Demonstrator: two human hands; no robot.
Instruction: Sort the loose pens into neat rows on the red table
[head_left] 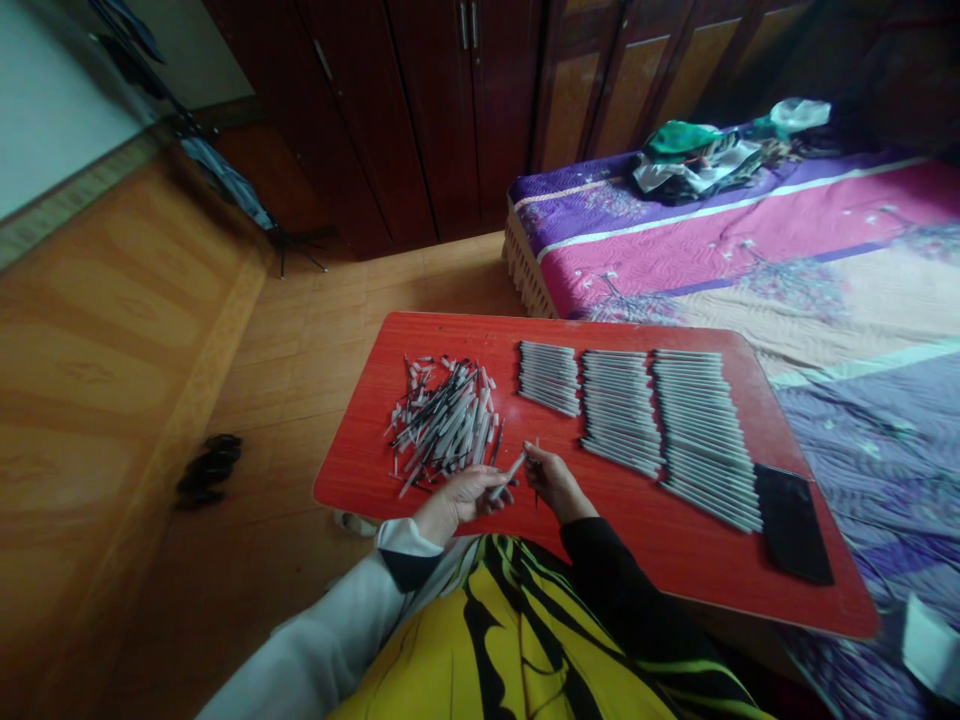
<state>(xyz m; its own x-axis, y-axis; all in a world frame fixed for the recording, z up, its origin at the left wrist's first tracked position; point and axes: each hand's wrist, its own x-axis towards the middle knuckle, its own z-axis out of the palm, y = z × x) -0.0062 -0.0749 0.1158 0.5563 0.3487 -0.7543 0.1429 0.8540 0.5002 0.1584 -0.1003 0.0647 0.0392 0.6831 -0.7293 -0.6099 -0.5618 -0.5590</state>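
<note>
My left hand (466, 496) is closed round a whitish pen barrel (513, 470), which slants up to the right. At the barrel's upper end, the fingers of my right hand (556, 482) are pinched together; a thin dark piece, perhaps a refill, sticks out below them. Both hands are over the front of a red table (352, 465). Just beyond my left hand lies a loose pile of pen parts (450, 420), with pale barrels, dark thin pieces and small caps mixed. To the right, whole pens lie side by side in three columns: a short one (549, 378), a middle one (621, 412) and a long one (705, 435).
A flat black case or phone (795, 525) lies at the table's right end. A bed (750, 280) with a striped cover adjoins the table, with clothes (690, 160) on it. Dark wardrobes (465, 130) stand behind. Dark footwear (210, 470) is on the floor at left.
</note>
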